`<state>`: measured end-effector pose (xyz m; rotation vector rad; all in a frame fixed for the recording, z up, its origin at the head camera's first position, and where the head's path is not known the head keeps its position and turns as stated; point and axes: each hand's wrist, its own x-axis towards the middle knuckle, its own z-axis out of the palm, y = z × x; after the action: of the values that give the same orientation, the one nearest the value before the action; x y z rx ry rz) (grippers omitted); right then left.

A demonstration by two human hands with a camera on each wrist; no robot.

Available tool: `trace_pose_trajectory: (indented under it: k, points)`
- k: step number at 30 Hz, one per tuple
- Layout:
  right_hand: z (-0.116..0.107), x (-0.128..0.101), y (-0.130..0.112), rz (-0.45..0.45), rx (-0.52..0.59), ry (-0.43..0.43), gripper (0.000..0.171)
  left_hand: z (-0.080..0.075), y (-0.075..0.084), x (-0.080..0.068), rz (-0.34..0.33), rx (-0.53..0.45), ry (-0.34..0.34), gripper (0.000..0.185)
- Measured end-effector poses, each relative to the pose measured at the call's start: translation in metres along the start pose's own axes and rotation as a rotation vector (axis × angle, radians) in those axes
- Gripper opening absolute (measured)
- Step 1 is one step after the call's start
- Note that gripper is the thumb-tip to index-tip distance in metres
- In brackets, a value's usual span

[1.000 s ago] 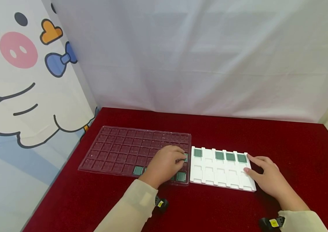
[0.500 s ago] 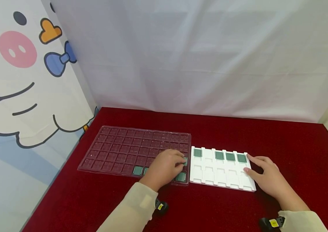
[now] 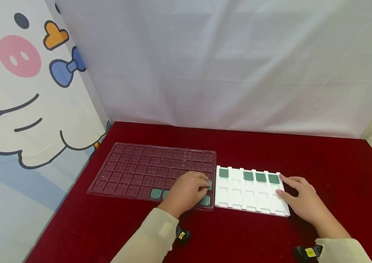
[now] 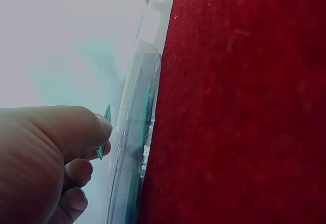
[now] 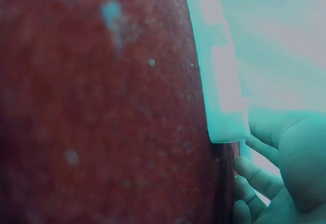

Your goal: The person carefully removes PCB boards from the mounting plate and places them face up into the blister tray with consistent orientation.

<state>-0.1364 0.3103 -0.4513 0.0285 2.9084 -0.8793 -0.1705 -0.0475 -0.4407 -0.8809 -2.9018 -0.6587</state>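
Green chip point(image 4: 105, 127) is pinched between thumb and fingertip of the left hand point(image 3: 186, 191); it's held over the right end of the clear tray point(image 3: 151, 149), with the white tray point(image 3: 250, 200) just to its right; so the left hand is the nearer one by far, while the right hand point(image 3: 302, 201) is set at the white tray's right edge, thumb and forefinger spread wide against it. Both trays are laid with long axes roughly left to right; no long axis can be picked out on the pinched chip, but it's seen edge-on in the left wrist view, roughly parallel to the clear tray. Four seated chips point(image 3: 248, 176) are lined up in the white tray's far row, second slot from left skipped; leftover chips point(image 3: 156, 193) are spotted in the clear tray's near row. Compared with a second ago, left hand and pinched chip are shifted slightly nearer; right hand and seated chips are unchanged.
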Motion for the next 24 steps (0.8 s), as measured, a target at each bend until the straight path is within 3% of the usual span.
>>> trace_pose_trajectory:
  k: [24]
  points:
    - [-0.0002, -0.0007, -0.0012, -0.001, 0.004, 0.001, 0.069, 0.0042, -0.0027, 0.0007, 0.014, 0.016, -0.007, 0.018]
